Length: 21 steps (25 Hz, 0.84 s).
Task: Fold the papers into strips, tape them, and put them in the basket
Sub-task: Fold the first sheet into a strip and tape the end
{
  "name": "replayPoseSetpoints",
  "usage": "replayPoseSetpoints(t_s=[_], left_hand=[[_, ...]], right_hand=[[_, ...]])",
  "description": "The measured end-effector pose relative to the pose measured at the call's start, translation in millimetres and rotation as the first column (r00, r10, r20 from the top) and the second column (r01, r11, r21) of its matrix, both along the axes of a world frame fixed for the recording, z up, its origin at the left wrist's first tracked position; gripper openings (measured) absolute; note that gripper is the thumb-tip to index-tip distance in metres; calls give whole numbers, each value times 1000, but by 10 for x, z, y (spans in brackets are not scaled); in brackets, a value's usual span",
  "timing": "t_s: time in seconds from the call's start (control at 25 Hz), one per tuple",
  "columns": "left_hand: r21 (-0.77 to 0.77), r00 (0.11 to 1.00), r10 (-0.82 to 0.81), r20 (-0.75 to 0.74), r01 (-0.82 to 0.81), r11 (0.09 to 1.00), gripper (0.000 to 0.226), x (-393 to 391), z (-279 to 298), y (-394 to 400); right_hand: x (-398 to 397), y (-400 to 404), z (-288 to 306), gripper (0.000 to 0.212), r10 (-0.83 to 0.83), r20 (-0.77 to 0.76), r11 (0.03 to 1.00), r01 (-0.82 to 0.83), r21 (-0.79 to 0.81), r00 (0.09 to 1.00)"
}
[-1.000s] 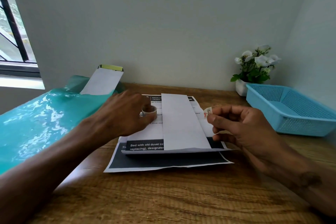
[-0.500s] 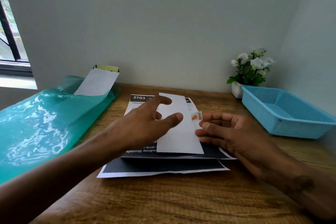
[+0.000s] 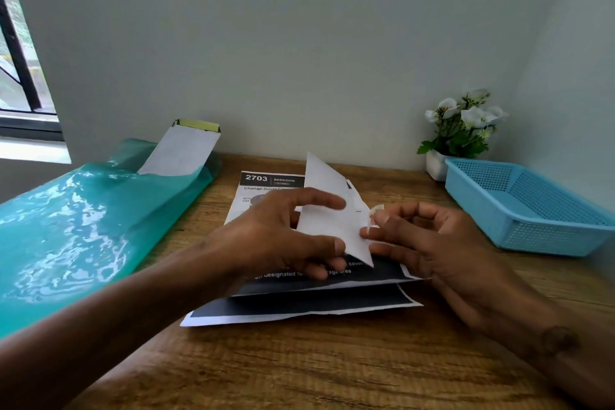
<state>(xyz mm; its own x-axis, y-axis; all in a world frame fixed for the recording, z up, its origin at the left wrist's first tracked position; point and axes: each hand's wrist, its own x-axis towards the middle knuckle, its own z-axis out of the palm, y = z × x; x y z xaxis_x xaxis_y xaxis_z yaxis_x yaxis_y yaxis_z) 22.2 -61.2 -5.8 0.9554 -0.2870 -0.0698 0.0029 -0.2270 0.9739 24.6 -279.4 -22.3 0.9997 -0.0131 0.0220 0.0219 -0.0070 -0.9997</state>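
Observation:
A white folded paper strip (image 3: 327, 210) is raised off a stack of printed papers (image 3: 299, 306) in the middle of the wooden table. My left hand (image 3: 286, 236) grips the strip, index finger on top and thumb at its lower edge. My right hand (image 3: 422, 243) is at the strip's right edge and pinches a small piece of tape (image 3: 376, 210) between thumb and fingertip. The blue basket (image 3: 532, 206) stands at the right, apart from both hands. A tape roll (image 3: 258, 200) shows partly behind my left hand.
A teal plastic bag (image 3: 83, 230) lies at the left with a white envelope (image 3: 183, 150) sticking out of it. A small white pot of white flowers (image 3: 459, 133) stands in the far right corner beside the basket. Walls close the table at back and right.
My left hand let go of the tape roll, moved right and took the folded strip, lifting it off the stack. My right hand brought the tape piece to the strip's right edge.

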Motion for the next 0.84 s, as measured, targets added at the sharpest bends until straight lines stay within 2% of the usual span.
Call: replayPoseSetpoints(t_s=[0.12,0.32,0.48,0.56,0.72,0.84], left_hand=[[-2,989,62,138,-62,998,29,59,-54,40],[-78,889,164,427,-144,987,25,78,-148,42],[-64,804,173,568,-167,984,23,42,-180,-1],[-43,772,160,615,-170,984,23,24,-197,-20],[-38,744,165,647,-185,982,23,7,-240,-60],[-36,728,167,665,-192,981,25,-3,-252,-85]], right_hand=[[5,-9,9,22,-27,22,999,28,-30,999],[10,-3,6,28,86,-47,970,-73,230,995],[33,18,33,25,93,2,962,-90,256,996],[19,35,39,23,75,53,968,-86,237,996],[-40,54,33,41,31,145,980,-58,190,989],[-63,65,34,29,6,174,977,-43,209,985]])
